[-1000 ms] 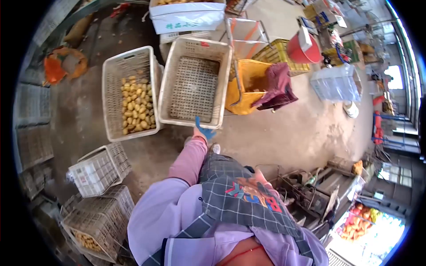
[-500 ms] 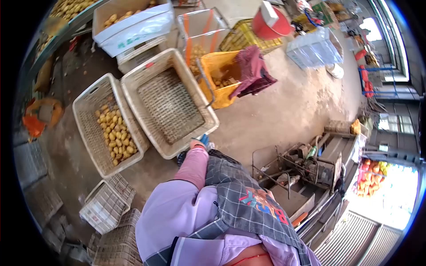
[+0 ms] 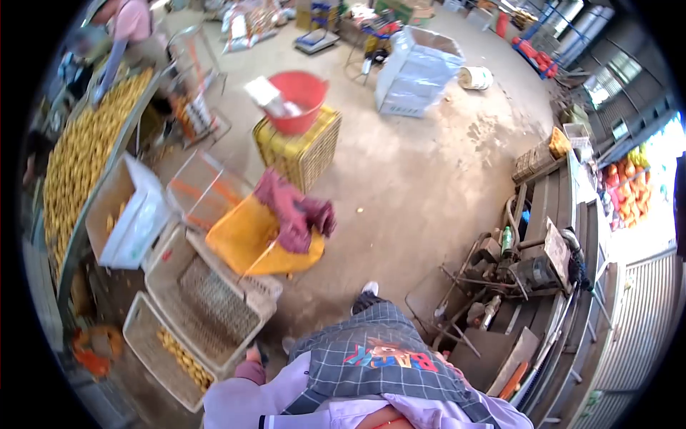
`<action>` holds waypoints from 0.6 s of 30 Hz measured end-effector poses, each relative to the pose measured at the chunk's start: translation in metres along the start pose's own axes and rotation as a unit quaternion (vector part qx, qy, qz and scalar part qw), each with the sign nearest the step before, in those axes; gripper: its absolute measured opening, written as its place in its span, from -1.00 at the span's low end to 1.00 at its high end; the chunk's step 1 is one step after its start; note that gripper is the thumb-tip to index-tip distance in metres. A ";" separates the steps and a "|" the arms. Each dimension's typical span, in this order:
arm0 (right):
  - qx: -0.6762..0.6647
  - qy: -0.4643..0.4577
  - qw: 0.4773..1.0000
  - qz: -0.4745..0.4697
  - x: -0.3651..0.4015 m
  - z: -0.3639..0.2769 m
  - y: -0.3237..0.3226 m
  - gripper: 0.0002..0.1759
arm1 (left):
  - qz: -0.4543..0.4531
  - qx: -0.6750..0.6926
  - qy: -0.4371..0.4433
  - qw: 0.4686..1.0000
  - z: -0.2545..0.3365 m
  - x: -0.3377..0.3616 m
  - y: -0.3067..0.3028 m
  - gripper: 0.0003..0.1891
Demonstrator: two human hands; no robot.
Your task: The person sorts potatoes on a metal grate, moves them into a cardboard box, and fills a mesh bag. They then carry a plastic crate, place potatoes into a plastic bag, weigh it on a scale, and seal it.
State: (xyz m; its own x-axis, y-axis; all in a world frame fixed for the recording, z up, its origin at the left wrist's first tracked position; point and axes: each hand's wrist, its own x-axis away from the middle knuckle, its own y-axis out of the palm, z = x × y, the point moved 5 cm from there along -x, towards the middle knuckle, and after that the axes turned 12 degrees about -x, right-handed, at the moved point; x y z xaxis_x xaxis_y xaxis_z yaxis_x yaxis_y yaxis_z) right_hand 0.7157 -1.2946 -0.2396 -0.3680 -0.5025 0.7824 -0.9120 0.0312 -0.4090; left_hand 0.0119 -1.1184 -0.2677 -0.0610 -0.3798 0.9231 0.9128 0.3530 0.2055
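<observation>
My left hand [image 3: 253,353], small and blurred at the end of a pink sleeve, is beside the near corner of a pale, empty plastic crate [image 3: 239,330]. Its fingers are too unclear to show whether they grip the rim. Left of this crate, a second pale crate [image 3: 143,342] holds yellow, potato-like produce [image 3: 184,361]. An orange-yellow bag [image 3: 250,247] with a maroon cloth [image 3: 289,214] over it sits just beyond the empty crate. My right hand cannot be made out beside the checked apron.
A white-lined box [image 3: 136,214] stands by a long bin of produce [image 3: 89,154]. A red basin [image 3: 296,100] rests on a yellow crate [image 3: 307,154]. Machinery [image 3: 532,275] is at the right. Another person [image 3: 132,25] bends over the bin at the upper left.
The view has swung, so the crates and bag appear lower and farther left. The other person and more of the bin have come into view. My left hand remains near the empty crate's corner.
</observation>
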 end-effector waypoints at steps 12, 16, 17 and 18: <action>-0.180 -0.070 0.980 -0.054 -0.283 -0.438 -0.203 -0.66 | 0.049 -0.222 0.224 0.948 0.201 0.004 0.449 -0.63; -0.099 -0.199 0.973 -0.063 -0.327 -0.638 -0.224 -0.63 | 0.024 -0.364 0.327 0.872 0.294 -0.057 0.583 -0.61; -0.111 -0.199 0.972 -0.049 -0.338 -0.660 -0.235 -0.63 | 0.012 -0.383 0.311 0.870 0.322 -0.074 0.618 -0.59; -0.070 -0.236 0.968 -0.048 -0.345 -0.683 -0.243 -0.64 | 0.002 -0.399 0.295 0.868 0.358 -0.072 0.664 -0.57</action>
State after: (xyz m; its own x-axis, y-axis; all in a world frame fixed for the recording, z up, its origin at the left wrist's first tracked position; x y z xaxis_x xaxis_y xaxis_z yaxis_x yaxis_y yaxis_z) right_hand 0.9408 -0.5385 -0.0888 -0.1866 -0.8465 0.4986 -0.9656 0.0645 -0.2519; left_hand 0.4775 -0.5504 -0.0810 -0.0552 -0.8348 0.5478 0.9159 -0.2607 -0.3051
